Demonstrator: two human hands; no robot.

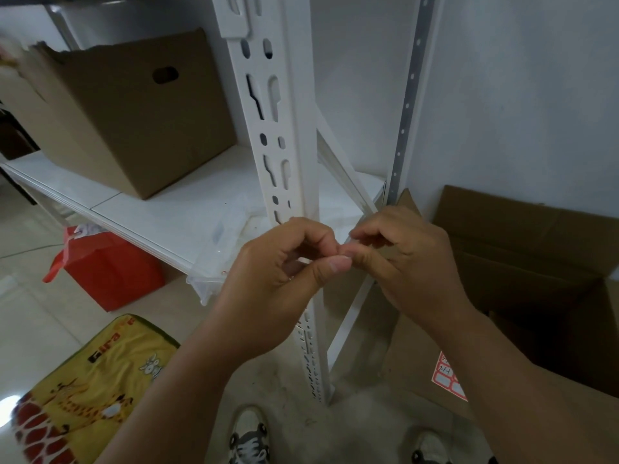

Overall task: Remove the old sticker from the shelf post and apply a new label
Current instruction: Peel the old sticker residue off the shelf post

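Note:
The white slotted shelf post [288, 135] runs down the middle of the view. In front of it, at shelf height, my left hand [278, 279] and my right hand [408, 259] meet with curled fingers. Between their fingertips they pinch a small pale scrap, seemingly a sticker [346, 246]; it is mostly hidden by the fingers. A sheet of red-bordered white labels [447, 376] lies on the flap of the cardboard box at the lower right, partly covered by my right forearm.
A closed cardboard box [134, 112] stands on the white shelf [167, 212]. A clear plastic bin [214, 259] sits at the shelf's front edge. A red bag [110, 269] and a yellow giraffe-print mat [83, 396] lie on the floor at left. An open cardboard box [522, 262] stands at right.

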